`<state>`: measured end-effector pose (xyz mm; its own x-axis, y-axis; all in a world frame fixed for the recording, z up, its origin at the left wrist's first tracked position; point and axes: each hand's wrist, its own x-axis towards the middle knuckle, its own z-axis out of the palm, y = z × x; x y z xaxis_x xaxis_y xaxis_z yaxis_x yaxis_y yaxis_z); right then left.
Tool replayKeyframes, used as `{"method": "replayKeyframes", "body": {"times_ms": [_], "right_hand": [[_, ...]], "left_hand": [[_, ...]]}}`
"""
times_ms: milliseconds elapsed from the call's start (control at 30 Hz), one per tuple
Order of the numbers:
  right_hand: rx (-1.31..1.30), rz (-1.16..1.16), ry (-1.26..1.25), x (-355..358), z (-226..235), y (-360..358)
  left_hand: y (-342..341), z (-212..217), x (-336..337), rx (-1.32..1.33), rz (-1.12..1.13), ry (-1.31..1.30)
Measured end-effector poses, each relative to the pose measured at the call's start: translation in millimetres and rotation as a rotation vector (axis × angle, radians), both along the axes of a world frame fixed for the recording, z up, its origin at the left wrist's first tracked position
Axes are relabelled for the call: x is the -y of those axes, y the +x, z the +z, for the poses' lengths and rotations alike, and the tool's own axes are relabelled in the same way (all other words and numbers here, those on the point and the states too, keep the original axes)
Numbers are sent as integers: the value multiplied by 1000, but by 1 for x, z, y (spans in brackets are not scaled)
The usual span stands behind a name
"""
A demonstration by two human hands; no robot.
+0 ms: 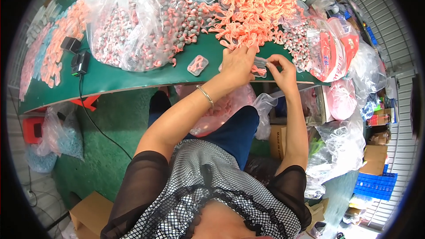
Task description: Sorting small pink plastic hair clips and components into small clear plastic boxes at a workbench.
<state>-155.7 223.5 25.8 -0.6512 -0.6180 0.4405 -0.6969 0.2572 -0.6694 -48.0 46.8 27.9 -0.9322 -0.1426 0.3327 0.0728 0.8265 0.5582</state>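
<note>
Two hands (239,66), clear box (264,73) near table edge (141,85)

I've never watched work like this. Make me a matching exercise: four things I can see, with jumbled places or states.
Things
1. Heap of looped orange cord bundles
2. Silver-coloured metal bracelet
3. Small clear rectangular plastic box
4. Bare right hand

Places or states
A. Lying on the green tabletop, left of the left hand
B. Fingers at the edge of a second clear plastic box
C. Piled on the table beyond both hands
D. Around the left forearm, near the wrist

Pairs: 1-C, 2-D, 3-A, 4-B
</note>
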Motion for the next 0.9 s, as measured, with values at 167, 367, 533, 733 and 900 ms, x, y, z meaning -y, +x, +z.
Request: {"method": "replayKeyframes", "body": {"times_ms": [167,367,533,733,900], "right_hand": [[-182,37,53,-9,6,30],[-275,44,50,-17,-13,38],[-350,38,37,-9,-16,33],[-201,-11,9,-2,-13,29],[-145,-40,-1,2,-15,30]], "left_hand": [[-6,4,8,130,-95,-75],[-12,-4,13,32,-213,-97],[-12,-8,21,-118,-310,-201],[-10,2,26,-17,-289,-174],[-15,-12,30,-180,-298,-221]]}}
